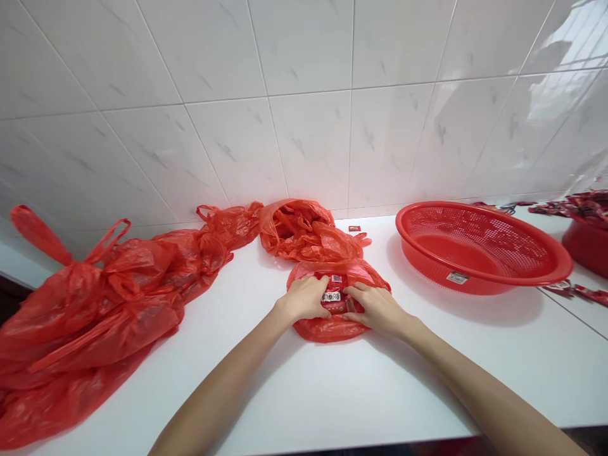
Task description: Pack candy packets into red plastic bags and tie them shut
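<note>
Head view, near to far. Two bare forearms enter from 6 o'clock over the white table [332,392] and converge on a small red bag [332,326] at the picture's centre. The bag lies flat on the table, its long axis running roughly 9 to 3 o'clock, its opening turned toward 12 o'clock and the wall. The left hand [306,297] rests on the bag's left half, its grip bent and pressed down on the plastic; the right hand [377,308] rests on the right half, fingers likewise curled onto the film. Whether either grip actually pinches the plastic cannot be told. Between the two hands show red packets [334,296] with white labels, stacked inside the bag.

At 9 o'clock, well apart, lies a large heap of crumpled red bags [95,304] with knotted handles. Just beyond the small bag, at 12 o'clock, sits an open bag [304,231], slack and gaping. At 2 o'clock stands a red basket [479,247], round and perforated, with a sticker on its wall. At 3 o'clock, by the frame edge, a second red tub [586,244] holds more packets. Behind everything rises a white tiled wall [304,95].
</note>
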A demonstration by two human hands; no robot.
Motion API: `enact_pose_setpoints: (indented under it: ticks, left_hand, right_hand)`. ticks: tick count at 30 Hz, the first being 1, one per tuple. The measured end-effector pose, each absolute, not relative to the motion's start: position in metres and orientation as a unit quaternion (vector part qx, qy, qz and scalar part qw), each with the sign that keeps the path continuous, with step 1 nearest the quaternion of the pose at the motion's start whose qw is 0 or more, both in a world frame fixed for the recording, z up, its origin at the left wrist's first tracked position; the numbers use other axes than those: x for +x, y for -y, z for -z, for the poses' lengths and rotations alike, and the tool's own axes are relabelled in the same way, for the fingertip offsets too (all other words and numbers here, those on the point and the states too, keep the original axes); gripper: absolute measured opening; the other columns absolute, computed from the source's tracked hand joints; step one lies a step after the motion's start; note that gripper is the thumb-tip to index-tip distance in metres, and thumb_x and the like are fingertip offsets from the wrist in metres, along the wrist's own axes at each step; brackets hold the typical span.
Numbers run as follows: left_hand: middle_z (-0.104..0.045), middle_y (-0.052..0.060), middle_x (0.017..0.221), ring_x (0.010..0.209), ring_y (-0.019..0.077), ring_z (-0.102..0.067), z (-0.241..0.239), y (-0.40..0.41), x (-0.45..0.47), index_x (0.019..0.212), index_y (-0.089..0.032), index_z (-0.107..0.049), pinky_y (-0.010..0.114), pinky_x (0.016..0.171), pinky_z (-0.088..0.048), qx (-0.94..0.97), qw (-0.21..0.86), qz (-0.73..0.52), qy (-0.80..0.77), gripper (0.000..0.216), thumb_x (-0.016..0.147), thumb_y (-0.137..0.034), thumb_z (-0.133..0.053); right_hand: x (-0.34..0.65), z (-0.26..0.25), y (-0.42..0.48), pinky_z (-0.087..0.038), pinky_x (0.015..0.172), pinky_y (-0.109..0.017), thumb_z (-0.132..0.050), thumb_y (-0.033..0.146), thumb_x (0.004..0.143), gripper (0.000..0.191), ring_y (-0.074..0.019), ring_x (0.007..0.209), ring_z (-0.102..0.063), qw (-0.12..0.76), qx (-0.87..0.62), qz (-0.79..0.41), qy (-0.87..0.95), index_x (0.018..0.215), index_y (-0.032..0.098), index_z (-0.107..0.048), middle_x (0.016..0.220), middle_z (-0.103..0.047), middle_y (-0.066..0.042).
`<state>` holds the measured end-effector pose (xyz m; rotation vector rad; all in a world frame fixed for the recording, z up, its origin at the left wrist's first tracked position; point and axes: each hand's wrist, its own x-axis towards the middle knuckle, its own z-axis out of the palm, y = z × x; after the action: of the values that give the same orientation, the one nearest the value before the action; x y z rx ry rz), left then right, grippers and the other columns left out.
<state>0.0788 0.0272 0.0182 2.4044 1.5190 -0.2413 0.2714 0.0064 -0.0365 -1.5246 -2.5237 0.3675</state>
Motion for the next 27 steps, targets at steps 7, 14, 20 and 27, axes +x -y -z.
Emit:
enact_pose_setpoints:
  ticks: [7,14,20,27]
  left_hand:
    - [-0.072,0.007,0.104,0.098,0.0310,-0.067,-0.018,-0.034,0.075,0.102,-0.021,-0.065,0.034,0.072,-0.049,0.846,0.187,0.030,-0.499,0.036,0.070,-0.032,-0.076]
    - [-0.072,0.003,0.120,0.112,0.0264,-0.066,-0.012,-0.040,0.071,0.113,-0.024,-0.066,0.033,0.089,-0.050,0.848,0.265,-0.080,-0.451,0.041,0.073,-0.020,-0.072]
    - [-0.072,0.005,0.115,0.103,0.0271,-0.067,-0.015,-0.041,0.068,0.117,-0.022,-0.066,0.031,0.080,-0.052,0.839,0.273,-0.037,-0.469,0.049,0.071,-0.033,-0.076]
    - [-0.073,0.005,0.109,0.102,0.0293,-0.067,-0.010,-0.042,0.068,0.105,-0.022,-0.068,0.033,0.077,-0.051,0.847,0.246,-0.002,-0.470,0.037,0.072,-0.037,-0.074]
  right_hand:
    - [0.269,0.039,-0.006,-0.033,0.056,-0.029,-0.072,0.028,0.086,0.016,-0.0222,0.078,-0.064,0.114,-0.522,-0.134,0.835,0.098,0.020,-0.066,0.102,-0.068,-0.008]
    - [0.273,0.039,-0.009,-0.035,0.060,-0.028,-0.066,0.023,0.088,0.009,-0.0198,0.077,-0.061,0.174,-0.529,-0.176,0.812,0.087,0.021,-0.057,0.089,-0.066,-0.003]
    - [0.274,0.039,-0.009,-0.032,0.059,-0.028,-0.065,0.022,0.088,0.014,-0.0192,0.075,-0.059,0.183,-0.528,-0.200,0.805,0.082,0.021,-0.053,0.086,-0.067,-0.002]
    - [0.273,0.043,-0.008,-0.032,0.060,-0.028,-0.066,0.019,0.085,0.012,-0.0188,0.076,-0.059,0.174,-0.524,-0.183,0.814,0.084,0.021,-0.054,0.089,-0.066,-0.003]
